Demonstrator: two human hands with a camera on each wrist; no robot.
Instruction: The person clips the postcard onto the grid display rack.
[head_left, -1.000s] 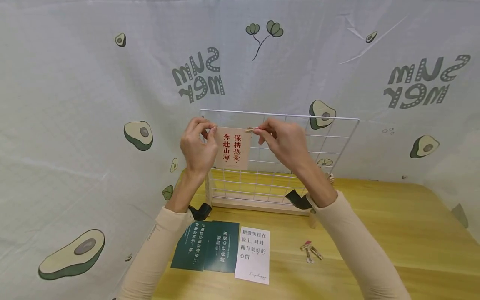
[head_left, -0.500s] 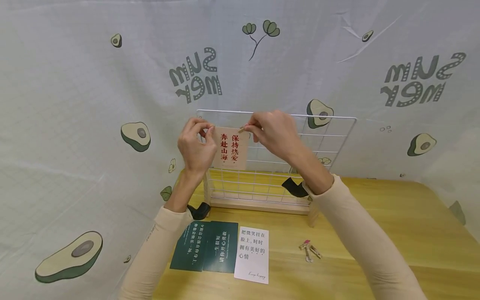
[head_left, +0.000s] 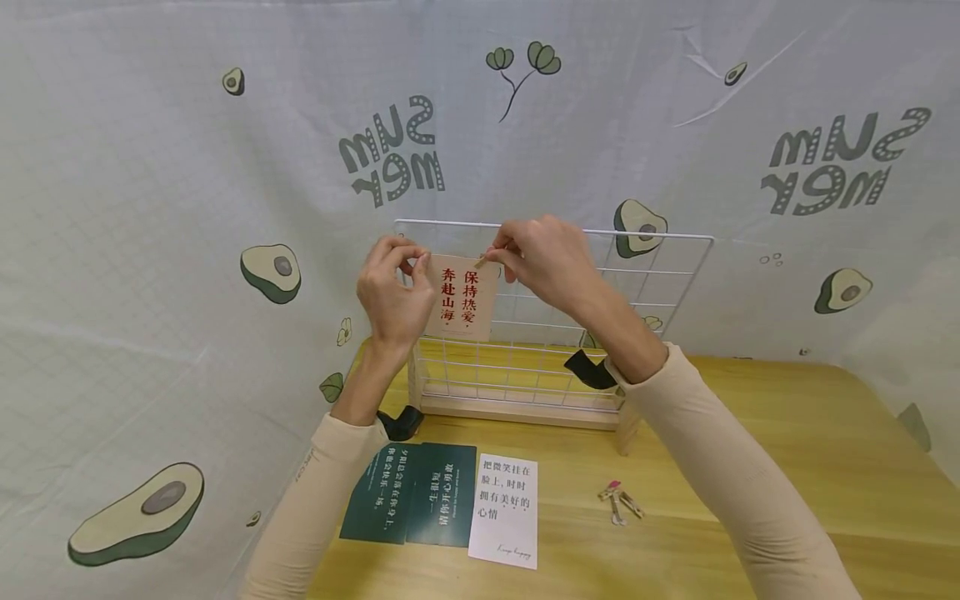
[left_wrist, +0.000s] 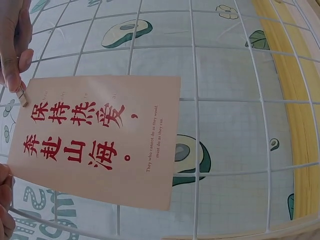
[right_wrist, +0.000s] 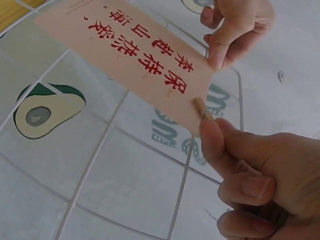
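A pale pink postcard with red characters is held up against the white wire grid. My left hand pinches its top left corner between thumb and finger. Near the card's other top corner, my right hand pinches a small wooden clothespin. Seen from the right wrist, the clothespin's tip overlaps the card's top edge. Behind the card, the left wrist view shows the grid's wires and the printed sheet.
On the yellow table lie a dark green card, another green card partly behind the left sleeve, and a white card. Several clothespins lie right of them. The grid stands in a wooden base before an avocado-print sheet.
My right hand has moved left with the clothespin, bringing it from the card's top right corner onto its top edge. The left hand keeps its pinch on the postcard.
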